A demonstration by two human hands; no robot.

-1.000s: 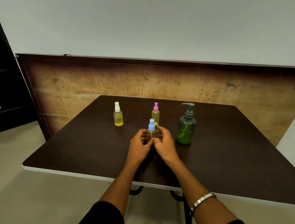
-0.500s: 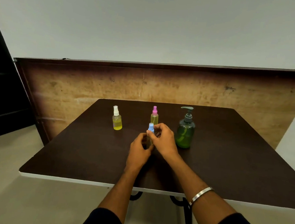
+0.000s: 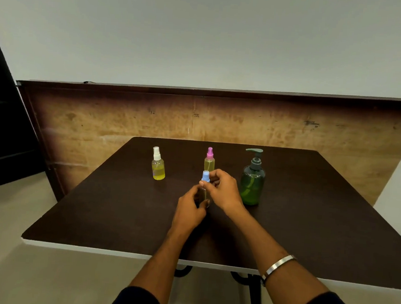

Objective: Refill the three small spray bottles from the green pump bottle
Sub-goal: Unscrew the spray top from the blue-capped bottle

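Just left of the green pump bottle [image 3: 252,184], near the middle of the dark worktop [image 3: 108,207], the blue-capped spray bottle [image 3: 204,188] stands upright between both hands. Fingers of the left hand [image 3: 189,211] are curled round its clear lower body, steadying it against the worktop; whether its base is fully down I cannot tell, since the hand hides it. Thumb and fingertips of the right hand [image 3: 222,192] pinch the blue spray head at its collar, the remaining fingers loosely curled behind it.

By my reading, the step in hand is unscrewing that spray head so this bottle, which looks nearly empty, can be filled. To do it well, the left hand should clamp the body firmly enough that it does not spin with the cap, yet not so hard that thin plastic buckles. The right hand's pinch belongs on the threaded collar rather than the nozzle tip, which may simply turn or pull off. Once loose, the head should come straight up, because a dip tube probably hangs below it and could flick drops or catch the neck. Keeping the bottle vertical guards against tipping it toward the pump bottle just beside it.

Behind the blue-capped bottle, touching nothing, stands the pink-capped spray bottle [image 3: 209,161], holding yellowish liquid. Well to the left of the pump bottle stands the white-capped spray bottle [image 3: 158,166], partly filled with yellow liquid. Both keep their caps on.
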